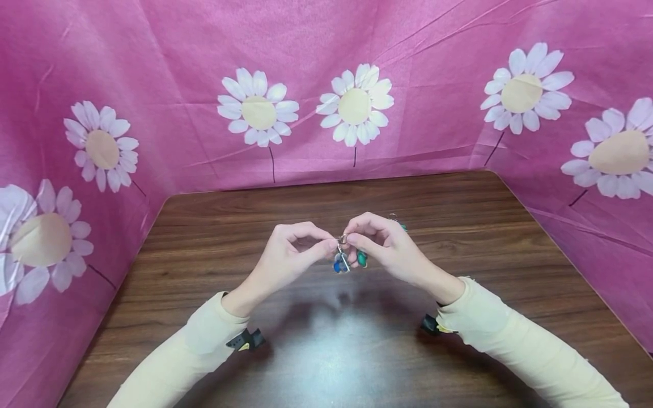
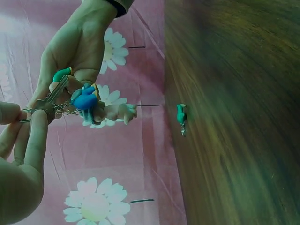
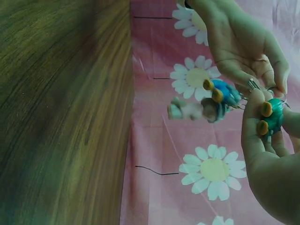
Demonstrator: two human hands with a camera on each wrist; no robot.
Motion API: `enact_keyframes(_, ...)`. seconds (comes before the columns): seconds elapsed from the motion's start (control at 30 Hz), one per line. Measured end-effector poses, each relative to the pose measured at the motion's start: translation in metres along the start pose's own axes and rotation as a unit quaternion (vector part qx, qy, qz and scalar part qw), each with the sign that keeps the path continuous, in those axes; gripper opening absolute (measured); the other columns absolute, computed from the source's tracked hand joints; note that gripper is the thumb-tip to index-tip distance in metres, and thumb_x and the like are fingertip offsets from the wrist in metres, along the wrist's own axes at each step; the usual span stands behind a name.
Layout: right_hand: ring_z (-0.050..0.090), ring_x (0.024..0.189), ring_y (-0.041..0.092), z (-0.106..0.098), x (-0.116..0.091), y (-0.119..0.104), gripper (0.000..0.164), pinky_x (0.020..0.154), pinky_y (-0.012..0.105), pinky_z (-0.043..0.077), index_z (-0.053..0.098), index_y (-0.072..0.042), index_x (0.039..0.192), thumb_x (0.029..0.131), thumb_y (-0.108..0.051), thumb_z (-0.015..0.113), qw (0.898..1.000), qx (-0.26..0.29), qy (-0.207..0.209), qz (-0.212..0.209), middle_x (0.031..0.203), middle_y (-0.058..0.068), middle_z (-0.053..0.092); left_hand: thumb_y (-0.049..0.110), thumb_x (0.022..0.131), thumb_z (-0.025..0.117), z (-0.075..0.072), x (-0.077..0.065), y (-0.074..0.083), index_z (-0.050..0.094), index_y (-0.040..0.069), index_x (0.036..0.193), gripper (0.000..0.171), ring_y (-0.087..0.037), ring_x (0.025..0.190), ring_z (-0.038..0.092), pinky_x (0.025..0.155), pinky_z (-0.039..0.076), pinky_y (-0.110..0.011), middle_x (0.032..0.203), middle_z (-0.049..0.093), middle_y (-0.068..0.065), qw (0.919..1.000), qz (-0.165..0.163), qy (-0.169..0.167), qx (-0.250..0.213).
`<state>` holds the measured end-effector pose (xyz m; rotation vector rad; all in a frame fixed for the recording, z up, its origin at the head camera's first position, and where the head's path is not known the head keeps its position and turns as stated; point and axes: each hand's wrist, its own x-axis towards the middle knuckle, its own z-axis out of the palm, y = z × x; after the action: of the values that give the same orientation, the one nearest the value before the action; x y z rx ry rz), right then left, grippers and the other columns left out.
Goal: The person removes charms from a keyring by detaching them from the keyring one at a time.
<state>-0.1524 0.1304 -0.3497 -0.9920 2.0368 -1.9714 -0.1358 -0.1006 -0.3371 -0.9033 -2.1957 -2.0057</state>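
One key ring (image 1: 343, 239) is pinched narrowly by fingers of left hand (image 1: 279, 254) at nine o'clock and right hand (image 1: 395, 248) at three, so steady opposite pressure should probably help.

In the head view, the right hand (image 1: 391, 242) partly hides the green charm (image 1: 404, 228) farther back.

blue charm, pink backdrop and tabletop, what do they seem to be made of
Blue charm: likely moulded rubber or plastic, going by its smooth, rounded shape; which one is unclear. Pink backdrop: seemingly thin cloth or plastic sheeting, faintly shiny, as the creases and folds suggest. Tabletop: wood or wood-look laminate, with streaky brown grain and a satiny finish returning a bright glare.
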Motion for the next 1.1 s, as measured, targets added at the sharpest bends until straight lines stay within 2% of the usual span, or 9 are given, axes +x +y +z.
enact_keyframes(0.07, 0.065, 0.068, 0.025, 0.0, 0.0, 0.001, 0.008, 0.056, 0.041, 0.06, 0.062, -0.005, 0.11, 0.103, -0.004, 0.059, 1.0, 0.005, 0.004, 0.004, 0.079, 0.017, 0.068, 0.002, 0.093, 0.072, 0.001, 0.001, -0.001, 0.076, -0.002, 0.097, 0.007, -0.038, 0.079, 0.073, 0.074, 0.063, -0.047, 0.089, 0.076, -0.012, 0.9992, -0.019, 0.0, -0.036)
enact_keyframes(0.13, 0.065, 0.069, 0.026, 0.0, 0.001, 0.002, 0.008, 0.058, 0.038, 0.06, 0.06, -0.004, 0.111, 0.103, -0.005, 0.058, 1.0, 0.017, 0.003, 0.015, 0.08, 0.017, 0.067, 0.001, 0.094, 0.071, 0.001, 0.002, -0.001, 0.075, -0.006, 0.099, 0.01, -0.035, 0.08, 0.074, 0.077, 0.062, -0.048, 0.091, 0.075, -0.015, 0.9969, -0.044, 0.003, -0.066)
enact_keyframes(0.27, 0.068, 0.072, 0.024, 0.0, 0.004, 0.003, 0.013, 0.063, 0.037, 0.061, 0.056, 0.0, 0.114, 0.104, -0.008, 0.058, 0.996, 0.061, -0.008, 0.071, 0.084, 0.018, 0.069, 0.001, 0.094, 0.07, -0.003, 0.004, -0.002, 0.073, -0.011, 0.102, 0.015, -0.026, 0.08, 0.075, 0.081, 0.061, -0.05, 0.093, 0.075, -0.019, 0.9886, -0.106, 0.005, -0.107)
enact_keyframes(0.43, 0.07, 0.077, 0.02, -0.006, 0.009, 0.003, 0.026, 0.067, 0.035, 0.062, 0.057, 0.005, 0.122, 0.101, -0.009, 0.062, 0.974, 0.134, -0.01, 0.182, 0.093, 0.015, 0.072, 0.007, 0.094, 0.073, -0.012, 0.008, -0.002, 0.073, -0.008, 0.107, 0.02, -0.027, 0.084, 0.075, 0.082, 0.061, -0.05, 0.094, 0.075, -0.02, 0.9755, -0.198, -0.034, -0.089)
enact_keyframes(0.53, 0.07, 0.08, 0.019, -0.01, 0.011, 0.004, 0.035, 0.068, 0.033, 0.061, 0.058, 0.008, 0.129, 0.099, -0.008, 0.065, 0.962, 0.144, -0.014, 0.229, 0.097, 0.014, 0.074, 0.007, 0.094, 0.072, -0.017, 0.012, -0.003, 0.072, -0.007, 0.109, 0.021, -0.028, 0.085, 0.074, 0.081, 0.061, -0.048, 0.094, 0.075, -0.019, 0.9642, -0.247, -0.068, -0.069)
enact_keyframes(0.63, 0.071, 0.082, 0.02, -0.014, 0.013, 0.005, 0.039, 0.069, 0.033, 0.061, 0.058, 0.009, 0.132, 0.098, -0.009, 0.066, 0.957, 0.134, -0.028, 0.256, 0.1, 0.017, 0.074, 0.005, 0.094, 0.071, -0.019, 0.016, -0.006, 0.07, -0.009, 0.109, 0.02, -0.027, 0.085, 0.074, 0.082, 0.061, -0.047, 0.093, 0.075, -0.019, 0.9582, -0.265, -0.088, -0.064)
enact_keyframes(0.73, 0.072, 0.083, 0.021, -0.015, 0.014, 0.007, 0.035, 0.07, 0.034, 0.061, 0.061, 0.008, 0.127, 0.097, -0.009, 0.068, 0.955, 0.128, -0.039, 0.264, 0.102, 0.019, 0.074, 0.002, 0.094, 0.071, -0.019, 0.019, -0.01, 0.069, -0.009, 0.108, 0.018, -0.023, 0.082, 0.073, 0.083, 0.061, -0.047, 0.092, 0.074, -0.018, 0.9564, -0.271, -0.088, -0.065)
enact_keyframes(0.9, 0.071, 0.084, 0.021, -0.013, 0.017, 0.011, 0.027, 0.072, 0.033, 0.061, 0.062, 0.006, 0.118, 0.096, -0.008, 0.068, 0.955, 0.137, -0.042, 0.26, 0.098, 0.016, 0.074, 0.002, 0.094, 0.07, -0.016, 0.02, -0.011, 0.07, -0.008, 0.106, 0.016, -0.021, 0.078, 0.073, 0.086, 0.059, -0.051, 0.091, 0.075, -0.017, 0.9529, -0.29, -0.058, -0.069)
enact_keyframes(1.1, 0.07, 0.078, 0.018, -0.013, 0.022, 0.014, 0.034, 0.067, 0.029, 0.06, 0.062, 0.008, 0.124, 0.097, -0.011, 0.068, 0.952, 0.127, -0.039, 0.277, 0.096, 0.014, 0.074, 0.001, 0.094, 0.07, -0.013, 0.021, -0.014, 0.069, -0.01, 0.108, 0.018, -0.02, 0.076, 0.073, 0.084, 0.06, -0.047, 0.092, 0.075, -0.018, 0.9447, -0.314, -0.027, -0.09)
